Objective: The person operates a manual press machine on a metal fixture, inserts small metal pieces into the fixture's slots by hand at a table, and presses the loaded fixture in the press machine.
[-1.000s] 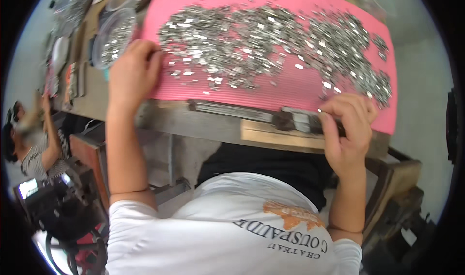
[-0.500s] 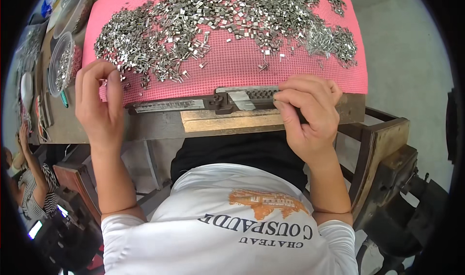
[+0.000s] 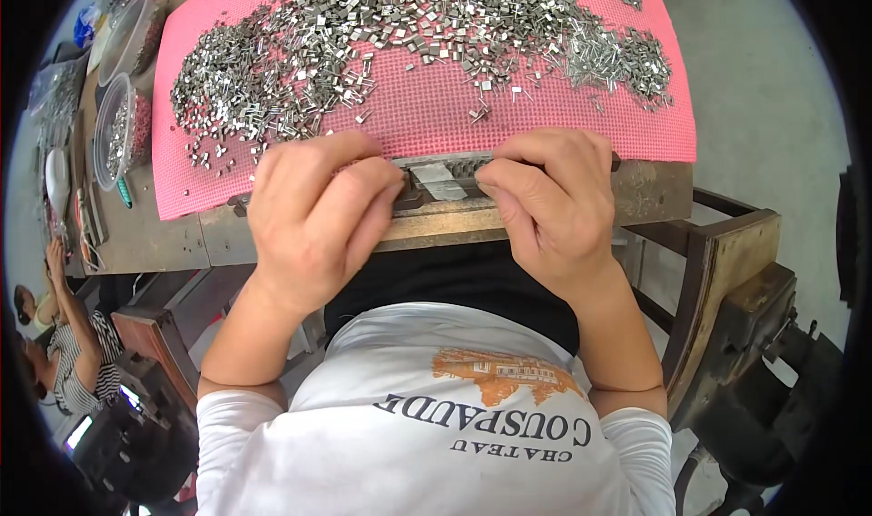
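A long dark metal jig (image 3: 441, 182) lies along the table's near edge, with a pale strip across its middle and a row of slots to the right of that strip. My left hand (image 3: 318, 214) bends over its left part, thumb and fingertips closed together at the middle block; what they pinch is hidden. Over the slotted part, my right hand (image 3: 556, 209) has its thumb and forefinger pinched at the jig, and anything between them is too small to make out. Beyond both hands, many small silver metal-cased parts with wire legs (image 3: 309, 71) lie heaped on a pink mat (image 3: 427, 112).
A pale wooden strip (image 3: 445, 225) runs beneath the jig at the table edge. Clear plastic tubs (image 3: 113, 134) with small parts stand at the left, near tools. Another person (image 3: 77, 348) sits at far left. Dark machinery (image 3: 754, 334) stands at right.
My left hand has moved right, from above the mat's left edge to the jig's middle, its fingers now at the block. My right hand has shifted slightly left, still at the jig.
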The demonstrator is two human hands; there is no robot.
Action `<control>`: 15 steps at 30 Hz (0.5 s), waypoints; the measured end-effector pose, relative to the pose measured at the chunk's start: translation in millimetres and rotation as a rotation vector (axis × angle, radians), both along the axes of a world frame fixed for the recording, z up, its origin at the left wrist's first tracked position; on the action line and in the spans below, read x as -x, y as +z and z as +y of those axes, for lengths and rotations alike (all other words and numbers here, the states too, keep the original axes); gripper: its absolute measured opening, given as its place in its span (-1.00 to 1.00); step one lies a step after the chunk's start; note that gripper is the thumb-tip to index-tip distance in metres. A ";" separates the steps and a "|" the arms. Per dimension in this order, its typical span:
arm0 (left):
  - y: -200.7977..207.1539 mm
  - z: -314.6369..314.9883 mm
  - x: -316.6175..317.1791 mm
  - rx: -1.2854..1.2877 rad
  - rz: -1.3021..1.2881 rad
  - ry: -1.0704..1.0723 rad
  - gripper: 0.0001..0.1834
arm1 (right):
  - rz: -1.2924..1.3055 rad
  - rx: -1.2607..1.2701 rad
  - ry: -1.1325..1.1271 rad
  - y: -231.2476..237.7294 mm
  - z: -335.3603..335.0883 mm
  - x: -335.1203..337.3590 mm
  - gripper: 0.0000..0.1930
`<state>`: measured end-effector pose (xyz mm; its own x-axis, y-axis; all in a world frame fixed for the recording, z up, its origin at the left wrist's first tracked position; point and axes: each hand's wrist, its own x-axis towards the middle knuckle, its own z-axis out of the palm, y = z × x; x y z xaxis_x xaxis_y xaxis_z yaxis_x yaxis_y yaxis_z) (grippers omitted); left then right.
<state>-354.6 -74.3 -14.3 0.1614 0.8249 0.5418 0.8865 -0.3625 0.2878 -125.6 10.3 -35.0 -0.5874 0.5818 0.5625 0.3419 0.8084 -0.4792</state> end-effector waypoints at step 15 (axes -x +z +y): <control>-2.9 16.7 -39.9 0.045 0.050 -0.068 -0.76 | 0.185 -0.054 0.014 -15.4 6.0 -0.4 -0.71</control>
